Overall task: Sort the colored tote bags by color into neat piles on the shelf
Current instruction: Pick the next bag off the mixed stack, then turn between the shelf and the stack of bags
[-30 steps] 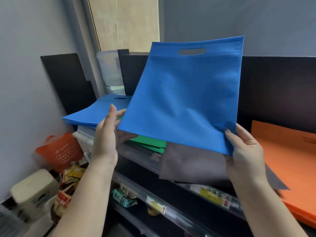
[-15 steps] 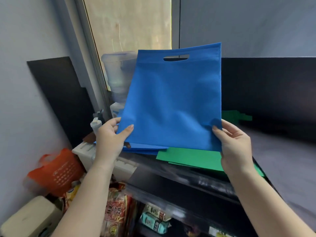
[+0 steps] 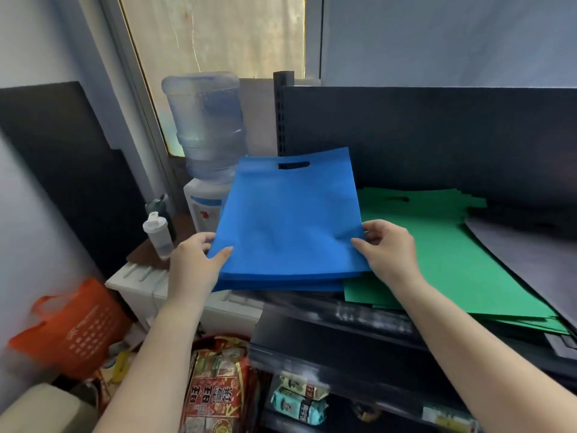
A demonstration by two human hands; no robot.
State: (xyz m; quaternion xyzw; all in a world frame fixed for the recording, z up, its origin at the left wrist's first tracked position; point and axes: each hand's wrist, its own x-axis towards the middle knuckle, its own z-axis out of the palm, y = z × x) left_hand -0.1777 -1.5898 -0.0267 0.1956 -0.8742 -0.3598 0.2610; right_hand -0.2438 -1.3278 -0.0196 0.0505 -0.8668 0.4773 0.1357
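Beyond the shelf's left end stood a water dispenser [image 3: 204, 195] and a small shaker bottle [image 3: 157, 234], with an orange bag [image 3: 73, 329] lower down by the wall. At the near left corner of the blue tote bag [image 3: 288, 220] the left hand [image 3: 195, 265] pinched the fabric, thumb on top and fingers beneath. That bag lay on, or just above, the blue pile [image 3: 281, 284] at the left end of the shelf [image 3: 327, 335], its handle cutout pointing away. The pile's left edge appeared to overhang the shelf end, so a bag let go off-centre could slide off towards the bottle. The right hand [image 3: 388, 248] pinched the near right corner in the same way, right beside the green pile [image 3: 452, 260]. Released askew, that corner would likely lap over the green bags and blur the border between colours. The thin cloth also looked prone to puckering if one hand let go first. Farther right, grey bags [image 3: 527, 254] overlapped the green pile's edge, which looked already fanned and untidy.
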